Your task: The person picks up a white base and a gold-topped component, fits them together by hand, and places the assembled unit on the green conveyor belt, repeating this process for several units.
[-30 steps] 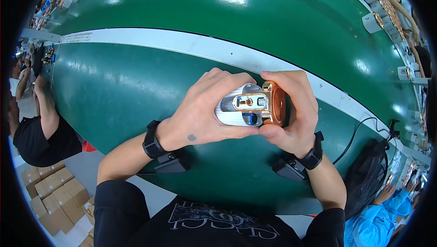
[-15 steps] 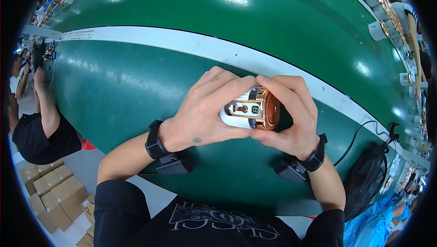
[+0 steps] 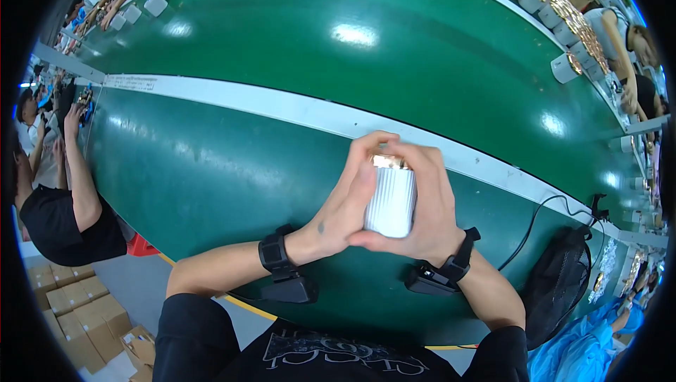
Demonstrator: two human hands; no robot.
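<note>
At the far left I see a co-worker (image 3: 53, 199) in a black top leaning at the edge of the green surface (image 3: 232, 171), with cardboard boxes (image 3: 67, 315) on the floor below. A white stripe (image 3: 282, 111) runs across the surface. My left hand (image 3: 338, 216) wraps the left side of a white ribbed cylinder (image 3: 391, 202), thumb laid across its face, grip clamped on it. The cylinder is held upright above the surface, near the stripe, with a gold cap (image 3: 389, 162) at its top end. My right hand (image 3: 429, 209) closes on the right side, fingertips curled over the cap. Both wrists wear black bands. Further right, a black mesh bag (image 3: 560, 276) sits beside a cable, and white cylinders (image 3: 563, 30) line the far edge.
</note>
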